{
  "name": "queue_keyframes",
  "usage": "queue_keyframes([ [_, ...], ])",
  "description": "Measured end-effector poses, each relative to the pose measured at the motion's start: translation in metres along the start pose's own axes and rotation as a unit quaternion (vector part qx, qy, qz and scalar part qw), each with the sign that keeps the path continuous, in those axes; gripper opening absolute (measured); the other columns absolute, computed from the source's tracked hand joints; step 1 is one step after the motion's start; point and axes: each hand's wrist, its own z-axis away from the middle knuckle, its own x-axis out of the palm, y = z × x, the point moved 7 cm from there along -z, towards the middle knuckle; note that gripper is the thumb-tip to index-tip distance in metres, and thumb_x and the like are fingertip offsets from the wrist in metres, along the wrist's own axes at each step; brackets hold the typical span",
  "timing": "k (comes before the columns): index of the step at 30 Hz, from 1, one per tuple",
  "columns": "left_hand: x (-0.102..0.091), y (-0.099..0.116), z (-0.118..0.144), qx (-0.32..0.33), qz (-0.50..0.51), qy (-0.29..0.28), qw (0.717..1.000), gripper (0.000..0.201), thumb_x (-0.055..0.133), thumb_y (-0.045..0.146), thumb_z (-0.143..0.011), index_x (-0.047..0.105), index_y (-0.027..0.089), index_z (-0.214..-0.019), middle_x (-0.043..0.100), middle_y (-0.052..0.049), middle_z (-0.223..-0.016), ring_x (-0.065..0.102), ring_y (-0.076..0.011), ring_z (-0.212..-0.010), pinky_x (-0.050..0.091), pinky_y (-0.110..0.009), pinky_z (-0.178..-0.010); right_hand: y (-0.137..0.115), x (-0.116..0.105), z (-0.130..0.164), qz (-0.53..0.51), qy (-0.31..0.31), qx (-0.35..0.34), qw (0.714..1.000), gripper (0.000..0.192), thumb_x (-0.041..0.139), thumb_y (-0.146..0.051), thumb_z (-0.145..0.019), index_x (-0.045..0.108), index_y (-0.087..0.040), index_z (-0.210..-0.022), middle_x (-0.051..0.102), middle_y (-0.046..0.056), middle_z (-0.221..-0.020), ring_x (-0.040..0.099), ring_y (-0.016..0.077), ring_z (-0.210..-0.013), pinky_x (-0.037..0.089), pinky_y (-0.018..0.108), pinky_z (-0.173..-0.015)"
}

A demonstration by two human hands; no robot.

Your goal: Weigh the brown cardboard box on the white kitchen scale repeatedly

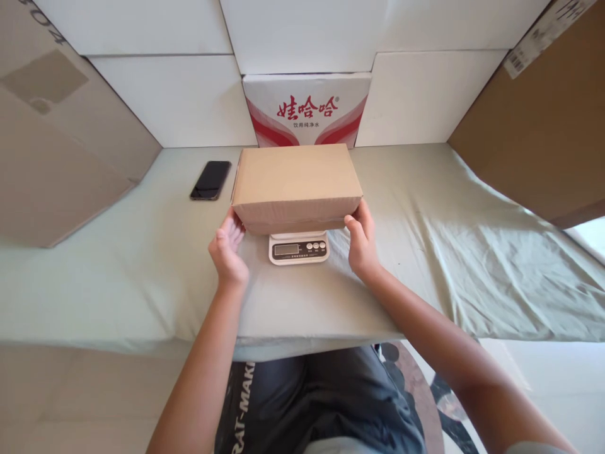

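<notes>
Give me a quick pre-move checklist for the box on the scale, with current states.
1. Cardboard box sits over the scale: ok, though it overhangs every side.
2. Left hand at the box's left lower edge: ok, fingertips there, firm contact cannot tell.
3. Right hand at the right lower edge: ok, touching.
4. Scale display readable: cannot tell, too small.
5. Phone apart from the box: ok, lying to its left.
6. Cloth flat under the scale: cannot tell; wrinkled to the right.
</notes>
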Motion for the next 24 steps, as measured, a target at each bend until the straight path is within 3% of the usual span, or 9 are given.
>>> queue_keyframes([
  [6,0.001,0.002,0.003,0.002,-0.006,-0.001,1.0,0.091,0.049,0.087,-0.088,0.075,0.017,-0.141,0.068,-0.023,-0.151,0.061,-0.0385,-0.148,0.05,-0.052,-0.122,-0.01,0.008,0.004,-0.025,-0.009,0.015,1.0,0.042,0.052,-0.044,-0.096,0.066,-0.034,-0.134,0.07,0.003,-0.147,0.061,0.0312,-0.142,0.057,0.053,-0.118],
  [13,0.012,0.013,-0.003,0.01,0.015,-0.018,1.0,0.089,0.055,0.087,-0.087,0.078,0.017,-0.136,0.069,-0.022,-0.149,0.061,-0.0387,-0.147,0.049,-0.052,-0.124,0.015,-0.001,-0.015,-0.03,-0.001,0.001,1.0,0.057,0.055,-0.054,-0.092,0.059,-0.036,-0.145,0.064,0.003,-0.157,0.059,0.0354,-0.145,0.056,0.057,-0.12],
  [18,0.044,0.023,-0.05,0.019,0.032,-0.085,0.996,0.089,0.057,0.089,-0.085,0.078,0.017,-0.133,0.069,-0.022,-0.151,0.055,-0.0383,-0.153,0.044,-0.053,-0.128,0.021,-0.003,-0.072,0.003,0.012,-0.053,0.999,0.066,0.048,-0.07,-0.092,0.055,-0.036,-0.149,0.063,0.003,-0.156,0.052,0.0352,-0.154,0.045,0.058,-0.13],
  [21,0.066,0.008,-0.09,-0.012,0.035,-0.095,0.995,0.083,0.058,0.084,-0.089,0.078,0.015,-0.131,0.07,-0.022,-0.15,0.056,-0.039,-0.153,0.043,-0.054,-0.129,0.03,0.004,-0.106,0.009,0.012,-0.077,0.997,0.075,0.047,-0.078,-0.09,0.054,-0.036,-0.151,0.062,0.002,-0.157,0.043,0.0332,-0.162,0.034,0.057,-0.138],
  [24,0.081,-0.016,-0.113,-0.047,0.04,-0.087,0.994,0.069,0.053,0.069,-0.101,0.075,0.013,-0.135,0.068,-0.021,-0.152,0.056,-0.0347,-0.153,0.042,-0.05,-0.13,0.053,0.011,-0.125,-0.014,0.008,-0.062,0.998,0.081,0.048,-0.083,-0.087,0.053,-0.035,-0.151,0.059,0.003,-0.161,0.039,0.0308,-0.164,0.03,0.057,-0.14],
])
